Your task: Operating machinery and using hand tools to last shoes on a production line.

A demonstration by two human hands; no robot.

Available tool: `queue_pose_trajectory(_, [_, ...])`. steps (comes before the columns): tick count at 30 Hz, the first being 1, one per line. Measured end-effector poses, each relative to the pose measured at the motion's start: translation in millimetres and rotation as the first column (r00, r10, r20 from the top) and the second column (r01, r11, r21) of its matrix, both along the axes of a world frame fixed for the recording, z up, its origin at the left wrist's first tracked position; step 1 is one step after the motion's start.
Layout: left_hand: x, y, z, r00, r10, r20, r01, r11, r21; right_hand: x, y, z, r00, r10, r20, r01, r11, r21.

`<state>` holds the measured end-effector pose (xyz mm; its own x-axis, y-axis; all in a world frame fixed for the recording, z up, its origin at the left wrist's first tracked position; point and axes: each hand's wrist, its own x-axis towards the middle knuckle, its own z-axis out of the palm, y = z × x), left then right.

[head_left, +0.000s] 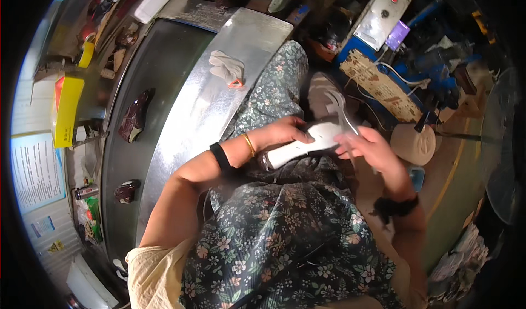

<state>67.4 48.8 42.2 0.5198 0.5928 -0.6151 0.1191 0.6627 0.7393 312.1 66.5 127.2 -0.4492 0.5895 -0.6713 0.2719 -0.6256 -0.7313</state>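
Observation:
A dark shoe with its white underside [293, 151] facing up lies across my lap. My left hand [285, 132] is wrapped over it, thumb pressed on the white surface. At its other end my right hand [366, 144] is closed on a pair of metal pliers [346, 114] with curved arms. The pliers are blurred, and I cannot tell whether they touch the shoe. A floral apron [285, 227] covers my lap.
Left of me, a metal ledge [189, 98] bearing a pale glove [226, 68] runs beside a dark belt with two brown shoe pieces [134, 117]. A beige thread cone [413, 143] stands right, below a blue-framed machine with a white control panel [383, 13].

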Motion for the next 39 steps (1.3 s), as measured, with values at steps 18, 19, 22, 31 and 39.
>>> queue_pose_trajectory(18, [2.0, -0.3, -7.5, 0.853, -0.19, -0.486, 0.352, 0.898, 0.266, -39.3, 2.6, -22.9, 0.996, -0.037, -0.087, 0.047, 0.993, 0.113])
queue_pose_trajectory(19, [0.8, 0.2, -6.2, 0.898, -0.155, -0.412, 0.29, 0.913, 0.288, -38.4, 3.1, -23.6, 0.992, -0.026, -0.121, 0.053, 0.972, 0.228])
queue_pose_trajectory(22, [-6.8, -0.9, -6.3, 0.977, -0.03, -0.213, 0.018, 0.998, -0.057, -10.1, -1.3, -14.8, 0.973, 0.18, 0.141, -0.195, 0.975, 0.102])
queue_pose_trajectory(31, [4.2, -1.5, -11.9, 0.962, -0.272, -0.027, 0.26, 0.884, 0.388, -71.3, 47.5, -12.7, 0.805, 0.386, 0.451, -0.594, 0.534, 0.602])
queue_pose_trajectory(39, [-13.9, -11.0, 32.9, 0.921, -0.315, -0.23, 0.37, 0.89, 0.265, -256.4, 92.4, -78.8, 0.649, 0.574, 0.499, -0.62, 0.02, 0.784])
